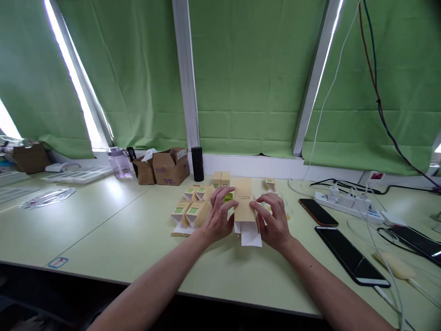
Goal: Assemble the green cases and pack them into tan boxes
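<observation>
Both hands hold a tan paper carton (244, 202) that stands on the pale green table (113, 216), its white bottom flaps (250, 235) spread toward me. My left hand (217, 215) grips the carton's left side with curled fingers, close to a small green item (228, 197). My right hand (274, 221) pinches the right side. Just left of my left hand lie several small tan cartons with green windows (190, 209).
Two open brown cardboard boxes (165, 166), a black cylinder (197, 164) and a clear purple bottle (119, 162) stand by the window sill. Two phones (349, 255) and a power strip (346, 202) with cables lie on the right. Plastic trays (77, 174) lie far left.
</observation>
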The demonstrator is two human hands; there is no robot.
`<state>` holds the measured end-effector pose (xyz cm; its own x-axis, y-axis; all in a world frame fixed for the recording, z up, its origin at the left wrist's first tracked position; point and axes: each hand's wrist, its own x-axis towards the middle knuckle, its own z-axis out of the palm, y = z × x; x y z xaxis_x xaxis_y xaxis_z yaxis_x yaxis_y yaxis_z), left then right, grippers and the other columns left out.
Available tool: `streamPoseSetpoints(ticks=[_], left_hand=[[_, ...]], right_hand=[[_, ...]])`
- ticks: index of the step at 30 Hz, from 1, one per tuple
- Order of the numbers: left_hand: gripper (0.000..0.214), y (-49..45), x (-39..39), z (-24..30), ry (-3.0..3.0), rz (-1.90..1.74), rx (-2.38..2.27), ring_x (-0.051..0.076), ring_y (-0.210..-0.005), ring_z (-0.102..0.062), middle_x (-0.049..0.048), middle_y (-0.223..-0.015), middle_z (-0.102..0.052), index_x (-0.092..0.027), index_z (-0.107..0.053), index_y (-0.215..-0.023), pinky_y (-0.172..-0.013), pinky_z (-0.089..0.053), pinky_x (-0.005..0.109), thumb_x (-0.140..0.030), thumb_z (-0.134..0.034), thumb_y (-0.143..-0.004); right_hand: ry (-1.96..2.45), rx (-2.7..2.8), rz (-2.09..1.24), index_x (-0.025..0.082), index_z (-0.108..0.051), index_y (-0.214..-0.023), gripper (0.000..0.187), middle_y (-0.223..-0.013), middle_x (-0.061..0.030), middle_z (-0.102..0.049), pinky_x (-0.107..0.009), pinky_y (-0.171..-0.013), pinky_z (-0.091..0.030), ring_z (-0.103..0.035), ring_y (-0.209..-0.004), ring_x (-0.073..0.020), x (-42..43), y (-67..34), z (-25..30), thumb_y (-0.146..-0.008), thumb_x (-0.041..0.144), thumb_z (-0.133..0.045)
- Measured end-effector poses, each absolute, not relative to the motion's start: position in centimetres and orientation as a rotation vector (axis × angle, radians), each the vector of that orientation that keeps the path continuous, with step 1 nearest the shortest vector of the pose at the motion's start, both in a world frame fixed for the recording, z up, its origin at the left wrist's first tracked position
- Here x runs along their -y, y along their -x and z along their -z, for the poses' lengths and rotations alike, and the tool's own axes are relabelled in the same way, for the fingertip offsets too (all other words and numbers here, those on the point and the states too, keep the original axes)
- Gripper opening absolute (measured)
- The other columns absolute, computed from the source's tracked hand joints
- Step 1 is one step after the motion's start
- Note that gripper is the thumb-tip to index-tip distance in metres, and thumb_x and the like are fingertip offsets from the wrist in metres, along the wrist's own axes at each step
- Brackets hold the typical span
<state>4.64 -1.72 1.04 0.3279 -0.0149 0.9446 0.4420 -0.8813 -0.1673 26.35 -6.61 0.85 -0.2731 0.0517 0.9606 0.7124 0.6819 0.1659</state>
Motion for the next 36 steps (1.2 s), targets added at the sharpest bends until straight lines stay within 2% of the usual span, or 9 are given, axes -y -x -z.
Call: streamPoseSetpoints(ticks=[6,10,13,19,23,27,30,34,36], left_hand=[[0.053,-4.5,1.7,-1.0,2.271,1.525,0.408,0.035,-0.148,-0.044,0.0184,-0.15,-0.052,-0.023,-0.052,-0.137,-0.117,-0.048,0.061,-0.005,-0.063,-0.088],[0.063,-4.6,1.6,-1.1,2.383,1.546,0.391,0.036,-0.152,-0.043,0.0203,-0.154,-0.051,-0.021,-0.048,-0.15,-0.121,-0.045,0.064,-0.005,-0.061,-0.09],[0.068,-5.0,1.7,-1.2,2.528,1.612,0.378,0.036,-0.154,-0.043,0.0208,-0.155,-0.052,-0.021,-0.043,-0.158,-0.123,-0.043,0.066,-0.009,-0.063,-0.093],[0.056,-5.7,1.5,0.1,2.742,1.89,0.552,0.035,-0.147,-0.055,0.0193,-0.153,-0.058,-0.024,-0.051,-0.154,-0.119,-0.051,0.061,-0.025,-0.069,-0.101],[0.056,-6.0,1.5,0.7,2.91,2.045,0.63,0.034,-0.145,-0.059,0.0204,-0.155,-0.059,-0.023,-0.048,-0.157,-0.118,-0.053,0.057,-0.032,-0.066,-0.104],[0.064,-6.3,2.0,0.4,2.988,2.204,0.506,0.03,-0.134,-0.067,0.0174,-0.143,-0.067,-0.026,-0.039,-0.162,-0.116,-0.054,0.052,-0.037,-0.066,-0.105],[0.066,-6.4,2.2,0.2,3.038,2.266,0.506,0.028,-0.125,-0.071,0.0165,-0.136,-0.069,-0.026,-0.036,-0.162,-0.111,-0.058,0.048,-0.039,-0.068,-0.105],[0.064,-6.6,2.3,0.1,3.047,2.366,0.592,0.027,-0.121,-0.072,0.0159,-0.131,-0.07,-0.026,-0.035,-0.157,-0.107,-0.059,0.047,-0.041,-0.069,-0.104],[0.063,-6.7,2.3,0.1,3.03,2.423,0.601,0.028,-0.121,-0.072,0.0152,-0.128,-0.071,-0.026,-0.035,-0.154,-0.104,-0.06,0.047,-0.044,-0.068,-0.104]], right_hand=[[0.657,1.741,0.621,0.029,-0.051,-0.153,0.064,-0.129,-0.0151,-0.061,-0.063,-0.104,-0.054,-0.06,-0.124,-0.0369,6.9,-26.4,-0.8,-0.092,0.011,-0.058],[0.601,1.774,0.486,0.025,-0.05,-0.153,0.064,-0.139,-0.0174,-0.063,-0.068,-0.111,-0.052,-0.059,-0.137,-0.0395,7.2,-26.3,-1.3,-0.091,0.014,-0.058],[0.591,1.777,0.346,0.026,-0.049,-0.155,0.064,-0.144,-0.0164,-0.066,-0.069,-0.114,-0.051,-0.057,-0.144,-0.0399,7.3,-26.1,-1.3,-0.092,0.016,-0.058],[0.752,1.587,0.129,0.026,-0.06,-0.142,0.046,-0.131,-0.0151,-0.075,-0.055,-0.099,-0.064,-0.074,-0.121,-0.0361,7.1,-25.8,-0.1,-0.097,0.027,-0.069],[0.788,1.516,-0.02,0.026,-0.057,-0.144,0.052,-0.128,-0.0141,-0.075,-0.053,-0.1,-0.063,-0.074,-0.12,-0.0332,6.6,-25.6,0.5,-0.096,0.034,-0.074],[0.793,1.494,-0.146,0.027,-0.053,-0.146,0.053,-0.122,-0.0117,-0.076,-0.051,-0.098,-0.063,-0.075,-0.113,-0.0298,6.2,-25.4,0.8,-0.098,0.036,-0.075],[0.807,1.499,-0.152,0.027,-0.053,-0.145,0.051,-0.126,-0.0129,-0.073,-0.049,-0.092,-0.064,-0.074,-0.104,-0.0272,6.2,-25.3,0.7,-0.099,0.037,-0.073],[0.796,1.572,-0.072,0.028,-0.048,-0.149,0.051,-0.143,-0.0157,-0.062,-0.051,-0.091,-0.064,-0.071,-0.095,-0.0236,6.6,-25.4,0.3,-0.103,0.036,-0.067],[0.756,1.625,-0.026,0.029,-0.043,-0.153,0.053,-0.15,-0.017,-0.055,-0.053,-0.094,-0.063,-0.071,-0.102,-0.0255,6.9,-25.5,0.0,-0.103,0.033,-0.063]])
